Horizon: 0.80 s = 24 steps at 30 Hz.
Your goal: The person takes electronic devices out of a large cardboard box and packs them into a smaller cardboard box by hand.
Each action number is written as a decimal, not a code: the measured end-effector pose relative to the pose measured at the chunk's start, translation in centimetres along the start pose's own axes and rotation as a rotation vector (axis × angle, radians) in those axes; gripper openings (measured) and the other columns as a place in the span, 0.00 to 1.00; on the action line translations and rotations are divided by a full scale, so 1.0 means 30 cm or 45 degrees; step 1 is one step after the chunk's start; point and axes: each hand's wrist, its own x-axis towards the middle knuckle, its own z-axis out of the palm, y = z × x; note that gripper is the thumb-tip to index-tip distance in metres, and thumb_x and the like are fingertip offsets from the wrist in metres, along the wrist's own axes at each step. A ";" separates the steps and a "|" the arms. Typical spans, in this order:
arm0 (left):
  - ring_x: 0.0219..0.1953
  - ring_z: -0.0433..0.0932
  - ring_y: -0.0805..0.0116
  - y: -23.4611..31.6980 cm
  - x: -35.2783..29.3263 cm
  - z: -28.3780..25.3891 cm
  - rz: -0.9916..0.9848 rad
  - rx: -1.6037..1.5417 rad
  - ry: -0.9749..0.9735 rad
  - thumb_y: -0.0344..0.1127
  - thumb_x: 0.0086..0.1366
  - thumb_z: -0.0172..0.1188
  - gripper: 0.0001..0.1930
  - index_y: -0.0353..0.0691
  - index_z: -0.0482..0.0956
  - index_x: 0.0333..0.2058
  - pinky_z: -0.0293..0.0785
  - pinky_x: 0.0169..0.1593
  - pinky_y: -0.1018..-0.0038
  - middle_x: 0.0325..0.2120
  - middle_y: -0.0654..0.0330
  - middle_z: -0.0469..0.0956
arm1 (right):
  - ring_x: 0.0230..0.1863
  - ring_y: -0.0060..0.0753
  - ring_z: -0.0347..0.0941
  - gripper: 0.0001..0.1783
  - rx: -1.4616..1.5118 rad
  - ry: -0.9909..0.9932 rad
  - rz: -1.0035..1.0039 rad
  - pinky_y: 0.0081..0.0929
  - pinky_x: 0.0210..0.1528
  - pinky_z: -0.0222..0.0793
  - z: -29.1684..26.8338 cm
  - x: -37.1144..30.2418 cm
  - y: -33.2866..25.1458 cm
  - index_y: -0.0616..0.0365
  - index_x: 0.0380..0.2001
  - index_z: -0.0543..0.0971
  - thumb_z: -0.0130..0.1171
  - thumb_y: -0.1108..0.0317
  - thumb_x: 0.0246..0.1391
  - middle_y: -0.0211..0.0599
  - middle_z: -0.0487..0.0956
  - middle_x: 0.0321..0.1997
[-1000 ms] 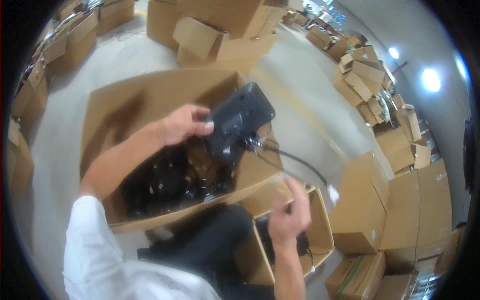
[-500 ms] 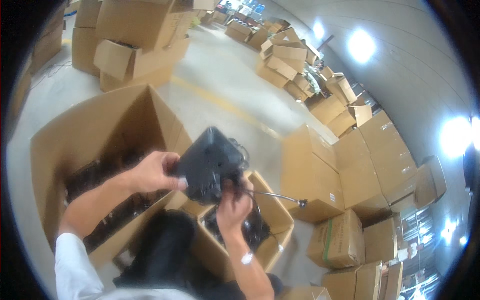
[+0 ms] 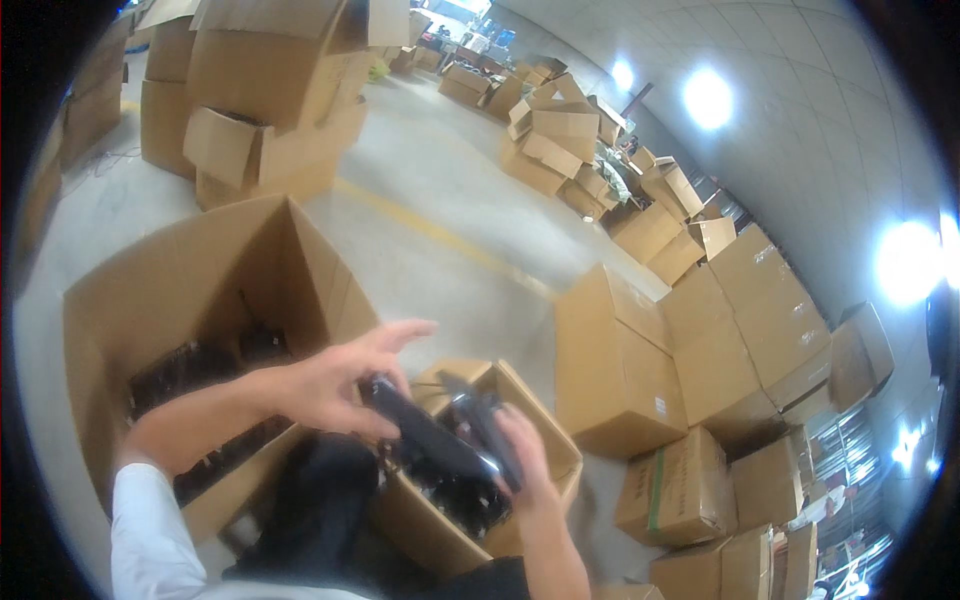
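Observation:
A flat black plastic device (image 3: 430,437), seen nearly edge-on and blurred, tilts over the smaller open carton (image 3: 415,515) in front of me. On its right side my right hand (image 3: 528,450) grips a dark upright part (image 3: 487,432); I cannot tell whether that part belongs to the device. My left hand (image 3: 335,390) is by the device's upper left end, with its index finger stretched out and its thumb spread below. Whether the left thumb touches the device is unclear. Dark items (image 3: 465,505) lie inside the small carton.
A large open carton (image 3: 170,270) with several black items inside stands at my left. Stacked cartons (image 3: 610,370) rise at the right, one with a green strip (image 3: 655,490). More cartons (image 3: 275,80) stand at the far left. A yellow line (image 3: 440,235) crosses the grey floor.
The black device has come down toward the small carton and turned edge-on. My left hand has opened its fingers; my right hand has moved to the right. The cable seen before no longer shows clearly.

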 end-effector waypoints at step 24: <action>0.62 0.69 0.49 -0.256 0.463 0.561 0.148 0.292 0.173 0.45 0.63 0.69 0.39 0.33 0.64 0.66 0.62 0.67 0.61 0.57 0.44 0.71 | 0.43 0.37 0.76 0.20 0.800 0.771 -0.068 0.39 0.51 0.73 -0.324 -0.037 0.130 0.56 0.43 0.76 0.57 0.50 0.59 0.37 0.79 0.39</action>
